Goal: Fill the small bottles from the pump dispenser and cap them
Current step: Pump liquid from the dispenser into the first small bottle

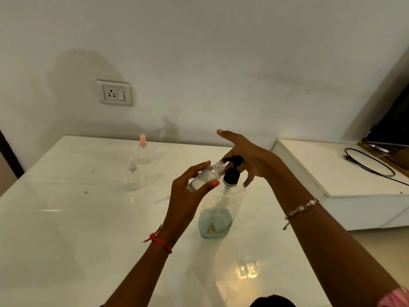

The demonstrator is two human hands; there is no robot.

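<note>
A large clear pump dispenser (218, 209) with a black pump head (232, 171) stands mid-table, a little bluish liquid at its bottom. My left hand (190, 196) grips a small clear uncapped bottle (207, 176), tilted with its threaded neck right at the pump nozzle. My right hand (247, 156) lies over the black pump head with straight, spread fingers. Two more small clear bottles stand farther left: one with a pink cap (143, 149) near the wall, one with a clear cap (133, 175) in front of it.
The white glossy table (66, 218) meets a white wall with a power socket (114, 93). A lower white cabinet (332, 171) to the right carries a black cable (371, 162) and a dark screen (389, 127).
</note>
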